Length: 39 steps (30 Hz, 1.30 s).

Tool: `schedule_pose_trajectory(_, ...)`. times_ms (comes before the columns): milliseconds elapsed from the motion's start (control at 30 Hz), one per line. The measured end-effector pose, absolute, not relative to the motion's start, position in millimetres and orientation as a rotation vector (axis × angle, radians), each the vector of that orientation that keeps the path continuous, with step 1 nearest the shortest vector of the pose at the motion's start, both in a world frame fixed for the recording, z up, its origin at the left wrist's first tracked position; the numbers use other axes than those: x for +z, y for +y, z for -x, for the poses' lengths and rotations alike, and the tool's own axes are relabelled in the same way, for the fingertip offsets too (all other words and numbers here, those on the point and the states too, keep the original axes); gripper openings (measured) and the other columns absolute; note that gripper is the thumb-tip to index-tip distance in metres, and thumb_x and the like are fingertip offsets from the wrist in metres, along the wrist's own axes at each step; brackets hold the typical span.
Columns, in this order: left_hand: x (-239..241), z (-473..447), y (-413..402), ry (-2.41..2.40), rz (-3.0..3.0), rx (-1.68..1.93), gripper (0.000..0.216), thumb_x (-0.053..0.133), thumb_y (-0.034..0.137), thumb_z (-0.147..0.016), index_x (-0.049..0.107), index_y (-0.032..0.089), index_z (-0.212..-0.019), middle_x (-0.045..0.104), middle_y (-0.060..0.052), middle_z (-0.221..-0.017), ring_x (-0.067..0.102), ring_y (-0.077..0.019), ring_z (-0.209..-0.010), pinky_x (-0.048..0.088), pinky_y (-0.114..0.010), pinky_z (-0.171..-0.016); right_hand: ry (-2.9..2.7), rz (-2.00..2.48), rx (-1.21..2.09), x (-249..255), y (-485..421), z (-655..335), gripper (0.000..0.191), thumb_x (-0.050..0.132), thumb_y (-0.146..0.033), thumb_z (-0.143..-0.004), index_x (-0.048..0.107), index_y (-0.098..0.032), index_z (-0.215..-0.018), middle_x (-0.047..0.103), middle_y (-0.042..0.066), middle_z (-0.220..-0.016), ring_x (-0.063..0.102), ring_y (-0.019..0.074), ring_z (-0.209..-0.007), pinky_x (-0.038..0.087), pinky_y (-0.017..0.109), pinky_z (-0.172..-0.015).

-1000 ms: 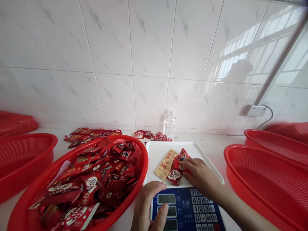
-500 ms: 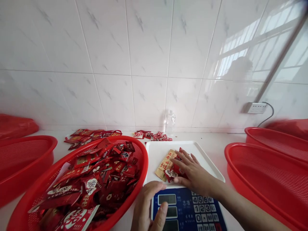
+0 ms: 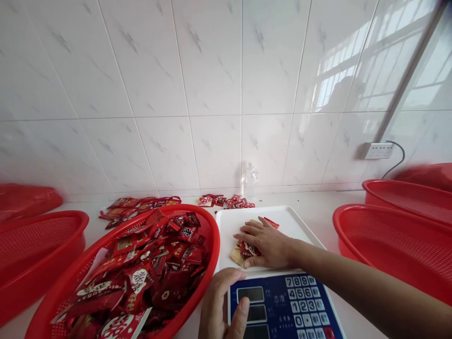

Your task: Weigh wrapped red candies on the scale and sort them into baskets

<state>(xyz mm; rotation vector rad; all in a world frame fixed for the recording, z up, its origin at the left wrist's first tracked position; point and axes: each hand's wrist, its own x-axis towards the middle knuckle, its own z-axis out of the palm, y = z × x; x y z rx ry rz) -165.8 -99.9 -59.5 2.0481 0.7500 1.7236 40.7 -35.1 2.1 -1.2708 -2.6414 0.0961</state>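
Observation:
My right hand (image 3: 268, 242) lies palm down on a small pile of packets on the scale's white tray (image 3: 226, 219). Its fingers are stretched over them, the thumb on the near side. A tan packet (image 3: 236, 255) and a red packet (image 3: 249, 248) peek out from under it. The tip of another red packet (image 3: 271, 222) shows past the fingertips. At the left edge of the digital scale's blue panel (image 3: 271, 301) rests my left hand (image 3: 223, 306), thumb and forefinger apart, holding nothing visible; its other fingers are hidden.
To the left stands a red basket (image 3: 213, 230) heaped with red packets (image 3: 155, 273). More red baskets are at the far left (image 3: 81, 226) and right (image 3: 339, 221). Loose packets (image 3: 141, 205) and a clear bottle (image 3: 251, 181) are by the tiled wall.
My right hand has moved left over the packets and now covers most of the tan one. The left hand stays by the scale's edge. The view has shifted slightly.

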Motion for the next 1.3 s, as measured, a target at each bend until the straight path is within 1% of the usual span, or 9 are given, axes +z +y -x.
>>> schedule_pose_trajectory(133,-60.6,164.1,-101.7,0.735,-2.019,1.707,0.027,0.049,0.037,-0.096,0.055,0.023,-0.119,0.065,-0.008,-0.107,0.062,-0.0216,-0.101,0.049,-0.035,-0.091,-2.623,1.268,0.062,1.8,-26.3,-37.9,0.069,0.043,-0.068,-0.087,0.046,-0.023,-0.140,0.056,0.012,-0.127,0.049,0.0290,-0.117,0.037,0.045,-0.098)
schedule_pose_trajectory(267,-61.0,164.9,-101.9,0.743,-2.021,1.685,0.028,0.050,0.039,-0.095,0.057,0.022,-0.117,0.064,-0.009,-0.107,0.062,-0.0221,-0.101,0.049,-0.035,-0.091,-2.576,1.298,0.022,-0.4,-15.6,-35.6,0.061,0.045,-0.063,-0.088,0.053,-0.021,-0.131,0.060,0.013,-0.115,0.053,0.0285,-0.106,0.041,0.044,-0.090)
schedule_pose_trajectory(400,-59.3,167.5,-100.4,0.723,-2.038,1.636,0.027,0.049,0.037,-0.096,0.056,0.023,-0.118,0.063,-0.008,-0.109,0.061,-0.0211,-0.103,0.048,-0.033,-0.091,-2.535,1.318,0.008,-2.4,-6.4,-32.6,0.054,0.049,-0.059,-0.089,0.056,-0.018,-0.123,0.064,0.009,-0.101,0.058,0.0232,-0.095,0.046,0.040,-0.084)
schedule_pose_trajectory(567,-59.0,170.2,-98.5,0.726,-2.056,1.585,0.026,0.051,0.036,-0.095,0.057,0.024,-0.117,0.063,-0.008,-0.109,0.061,-0.0209,-0.103,0.049,-0.033,-0.092,-2.426,1.356,-0.024,-1.4,2.9,-29.5,0.042,0.053,-0.050,-0.092,0.056,-0.017,-0.118,0.063,0.006,-0.104,0.062,0.0165,-0.087,0.051,0.037,-0.079)
schedule_pose_trajectory(733,-66.3,171.1,-93.8,0.796,-2.012,1.598,0.027,0.052,0.039,-0.094,0.059,0.022,-0.114,0.065,-0.009,-0.109,0.063,-0.0225,-0.102,0.050,-0.036,-0.092,-2.090,1.435,-0.110,23.3,12.8,-41.6,0.044,0.053,-0.050,-0.091,0.055,-0.016,-0.119,0.064,0.005,-0.101,0.063,0.0165,-0.086,0.051,0.037,-0.078)
schedule_pose_trajectory(933,-67.7,170.5,-91.2,0.843,-2.018,1.558,0.026,0.053,0.038,-0.093,0.061,0.022,-0.112,0.066,-0.008,-0.107,0.063,-0.0232,-0.101,0.050,-0.038,-0.093,-1.593,1.562,-0.189,73.3,1.3,-93.2,0.050,0.039,-0.061,-0.092,0.045,-0.023,-0.124,0.067,0.005,-0.096,0.064,0.0164,-0.078,0.048,0.028,-0.065)
schedule_pose_trajectory(1100,-60.0,171.4,-93.3,0.821,-2.076,1.551,0.023,0.053,0.034,-0.093,0.060,0.024,-0.113,0.067,-0.007,-0.106,0.064,-0.0222,-0.099,0.051,-0.036,-0.091,-1.435,1.807,-0.193,82.4,-45.1,-153.1,0.052,0.036,-0.068,-0.088,0.052,-0.027,-0.114,0.066,0.000,-0.073,0.053,0.0125,-0.042,0.039,0.025,-0.043)
schedule_pose_trajectory(1167,-56.1,171.9,-94.7,0.795,-2.131,1.515,0.023,0.054,0.030,-0.093,0.060,0.024,-0.114,0.067,-0.007,-0.106,0.064,-0.0216,-0.098,0.052,-0.035,-0.089,-1.386,1.934,-0.242,73.3,-68.4,-181.4,0.051,0.043,-0.069,-0.084,0.055,-0.027,-0.110,0.067,0.003,-0.078,0.056,0.0152,-0.047,0.040,0.027,-0.046)
schedule_pose_trajectory(1300,-52.9,169.0,-98.0,0.761,-2.143,1.515,0.023,0.055,0.030,-0.092,0.061,0.024,-0.113,0.068,-0.006,-0.104,0.065,-0.0213,-0.096,0.053,-0.033,-0.087,-1.337,2.206,-0.310,42.7,-114.1,-239.2,0.048,0.044,-0.066,-0.084,0.058,-0.026,-0.106,0.068,0.010,-0.082,0.064,0.0292,-0.066,0.042,0.036,-0.052)
